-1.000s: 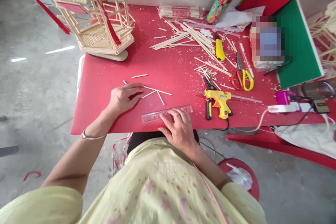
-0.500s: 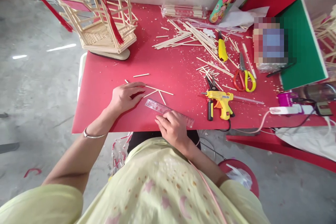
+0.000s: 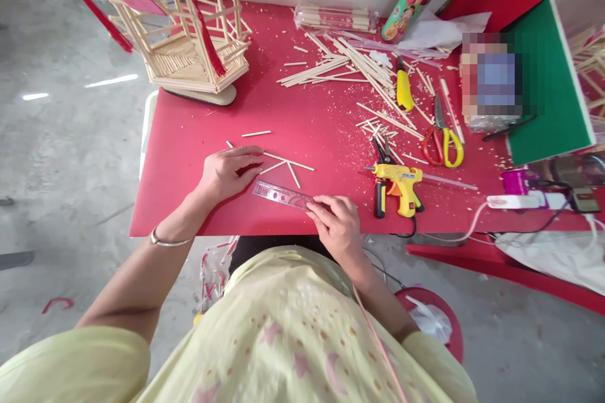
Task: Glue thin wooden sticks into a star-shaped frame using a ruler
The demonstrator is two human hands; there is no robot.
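Observation:
My right hand (image 3: 336,221) pinches the right end of a clear plastic ruler (image 3: 282,194) between thumb and fingers. The ruler lies slanted along the near side of some thin wooden sticks (image 3: 288,161), joined or touching in a branching shape. Over the left part of the long stick rests my left hand (image 3: 230,174), its fingers stretched out and the thumb apart. The fingers hide part of the stick, whose left tip (image 3: 229,144) shows beyond the hand. A short loose stick (image 3: 256,133) lies just above the left hand.
A stick-built pavilion model (image 3: 198,66) stands at the back left. To the right lie a yellow glue gun (image 3: 399,184), pliers (image 3: 379,195), scissors (image 3: 442,135), a yellow-handled cutter (image 3: 404,89) and a pile of sticks (image 3: 359,63). A white power strip (image 3: 515,201) sits at the right edge.
My right hand has moved right and taken hold of the ruler's right end. The ruler has shifted slightly left. My left hand stays on the sticks.

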